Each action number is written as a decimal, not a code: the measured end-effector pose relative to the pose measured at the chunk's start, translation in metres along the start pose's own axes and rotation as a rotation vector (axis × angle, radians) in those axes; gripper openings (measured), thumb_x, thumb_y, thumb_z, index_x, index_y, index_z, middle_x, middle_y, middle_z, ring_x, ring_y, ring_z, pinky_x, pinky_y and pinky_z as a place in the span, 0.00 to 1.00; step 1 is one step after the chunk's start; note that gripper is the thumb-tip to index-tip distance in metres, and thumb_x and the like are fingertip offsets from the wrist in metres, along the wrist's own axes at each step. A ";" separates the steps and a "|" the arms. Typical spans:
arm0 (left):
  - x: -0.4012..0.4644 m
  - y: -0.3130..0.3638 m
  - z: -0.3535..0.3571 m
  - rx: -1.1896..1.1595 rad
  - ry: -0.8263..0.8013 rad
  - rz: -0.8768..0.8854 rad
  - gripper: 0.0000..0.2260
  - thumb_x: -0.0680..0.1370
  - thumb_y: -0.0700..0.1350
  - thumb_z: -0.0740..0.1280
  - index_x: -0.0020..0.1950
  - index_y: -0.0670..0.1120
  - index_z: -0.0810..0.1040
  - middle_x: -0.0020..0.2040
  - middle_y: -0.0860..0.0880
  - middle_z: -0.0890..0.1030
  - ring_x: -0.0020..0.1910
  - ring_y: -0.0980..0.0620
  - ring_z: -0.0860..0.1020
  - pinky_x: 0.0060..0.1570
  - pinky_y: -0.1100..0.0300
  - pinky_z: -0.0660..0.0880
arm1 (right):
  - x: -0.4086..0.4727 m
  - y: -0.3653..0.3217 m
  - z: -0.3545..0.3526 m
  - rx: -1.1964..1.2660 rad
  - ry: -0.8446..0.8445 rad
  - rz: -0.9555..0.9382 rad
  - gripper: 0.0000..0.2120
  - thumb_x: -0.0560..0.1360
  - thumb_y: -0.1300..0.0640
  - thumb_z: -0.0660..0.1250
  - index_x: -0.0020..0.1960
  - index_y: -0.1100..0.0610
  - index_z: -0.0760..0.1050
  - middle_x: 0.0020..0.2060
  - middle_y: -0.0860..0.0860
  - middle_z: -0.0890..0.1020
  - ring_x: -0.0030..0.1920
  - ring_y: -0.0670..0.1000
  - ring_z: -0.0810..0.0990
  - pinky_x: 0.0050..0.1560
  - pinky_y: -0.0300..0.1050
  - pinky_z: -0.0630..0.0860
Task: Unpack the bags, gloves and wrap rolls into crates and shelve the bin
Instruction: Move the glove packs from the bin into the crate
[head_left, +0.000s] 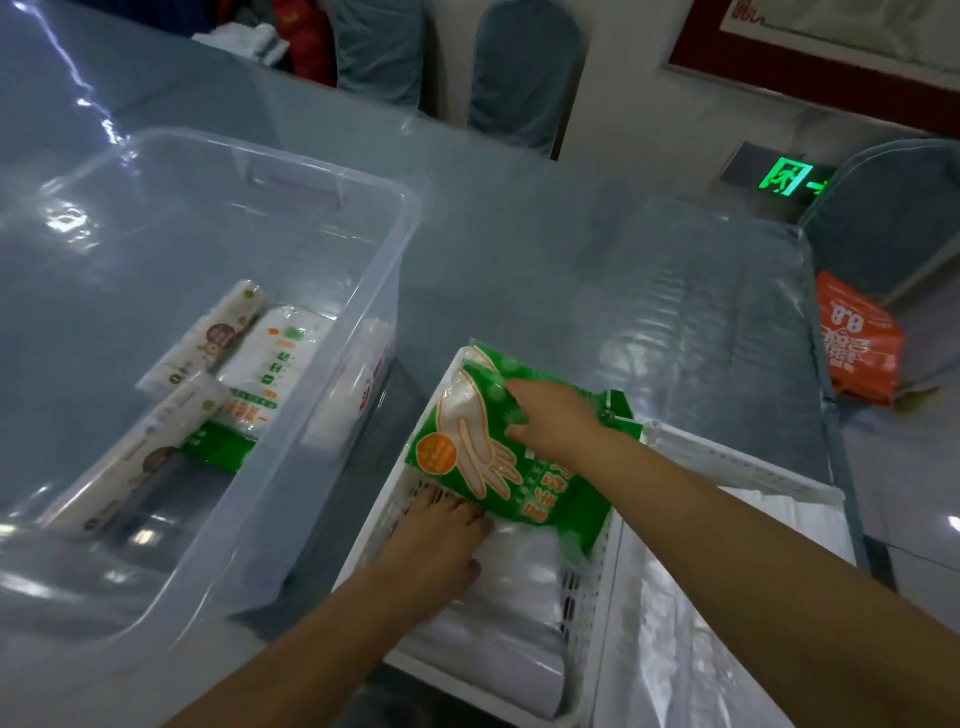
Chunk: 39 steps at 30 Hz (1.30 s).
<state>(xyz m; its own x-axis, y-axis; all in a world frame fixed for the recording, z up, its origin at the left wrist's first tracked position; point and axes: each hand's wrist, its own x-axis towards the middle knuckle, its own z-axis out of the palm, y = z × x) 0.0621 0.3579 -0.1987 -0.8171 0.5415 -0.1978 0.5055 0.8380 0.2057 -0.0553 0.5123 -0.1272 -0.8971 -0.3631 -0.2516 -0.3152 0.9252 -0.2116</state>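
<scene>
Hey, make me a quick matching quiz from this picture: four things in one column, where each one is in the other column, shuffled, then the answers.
Things:
1. green glove pack
2. wrap rolls
3. orange bag
4. exit sign

Places:
A. on the floor past the table's right end
B. inside the clear bin
C. low on the far wall, lit green
D. over the white crate, held by both hands (left, right)

Pairs: 1-D, 2-B, 3-A, 4-C
</scene>
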 end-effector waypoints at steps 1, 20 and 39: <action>-0.001 0.000 0.001 0.006 0.025 0.001 0.23 0.67 0.49 0.65 0.62 0.47 0.75 0.60 0.46 0.78 0.62 0.44 0.73 0.68 0.46 0.60 | -0.001 0.000 0.004 -0.019 -0.004 -0.007 0.16 0.71 0.53 0.68 0.57 0.54 0.70 0.54 0.56 0.79 0.52 0.59 0.77 0.49 0.52 0.76; 0.016 0.005 0.000 -0.045 -0.044 -0.099 0.24 0.74 0.61 0.56 0.70 0.58 0.63 0.77 0.49 0.53 0.74 0.48 0.49 0.68 0.39 0.50 | -0.001 0.032 0.008 0.164 0.498 0.112 0.12 0.73 0.55 0.67 0.55 0.57 0.77 0.53 0.56 0.79 0.55 0.56 0.72 0.53 0.50 0.67; 0.022 0.002 0.001 -0.042 -0.078 -0.084 0.26 0.76 0.62 0.53 0.73 0.59 0.54 0.77 0.49 0.49 0.75 0.48 0.44 0.70 0.36 0.47 | 0.006 0.074 0.015 0.221 0.369 0.173 0.16 0.76 0.51 0.64 0.62 0.55 0.73 0.56 0.55 0.77 0.58 0.57 0.72 0.56 0.50 0.65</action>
<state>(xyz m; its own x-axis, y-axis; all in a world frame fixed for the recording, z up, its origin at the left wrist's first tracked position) 0.0456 0.3714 -0.2035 -0.8310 0.4749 -0.2897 0.4230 0.8776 0.2255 -0.0795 0.5773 -0.1581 -0.9936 -0.1047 0.0432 -0.1133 0.9086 -0.4021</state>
